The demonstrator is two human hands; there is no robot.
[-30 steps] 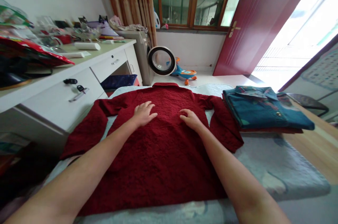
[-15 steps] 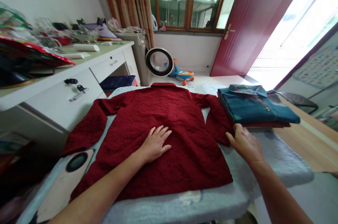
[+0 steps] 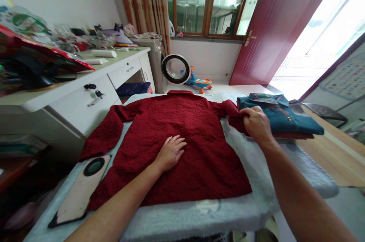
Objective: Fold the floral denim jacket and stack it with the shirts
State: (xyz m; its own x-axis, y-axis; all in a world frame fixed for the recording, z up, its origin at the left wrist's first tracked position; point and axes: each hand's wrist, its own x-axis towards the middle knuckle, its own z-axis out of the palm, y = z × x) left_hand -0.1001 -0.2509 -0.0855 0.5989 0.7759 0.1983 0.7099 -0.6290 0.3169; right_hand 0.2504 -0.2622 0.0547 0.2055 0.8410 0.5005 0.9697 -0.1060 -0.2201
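A dark red shirt [image 3: 182, 116] lies spread on the table, collar away from me, its left-side sleeve [image 3: 105, 131] stretched out toward the table's edge. My left hand [image 3: 171, 152] rests flat on the middle of the shirt with the fingers extended. At the right, my right hand [image 3: 256, 122] grips the shirt's other sleeve [image 3: 236, 120], fingers closed on the fabric, and the sleeve is bunched and bent there. Just beyond that hand is a folded denim shirt [image 3: 285, 114] on top of a stack, with reddish cloth beneath it.
A pale blue cloth [image 3: 211, 215] covers the table. A phone-like slab [image 3: 81, 190] with a round dark disc lies at the left edge. On the left stands a white desk [image 3: 76, 110] with clutter; behind are a round appliance door [image 3: 176, 69] and a ride-on toy [image 3: 199, 81].
My right hand has moved away from me and taken hold of the sleeve, lifting and bending it forward. My left hand stays on the shirt. The view has shifted slightly left.
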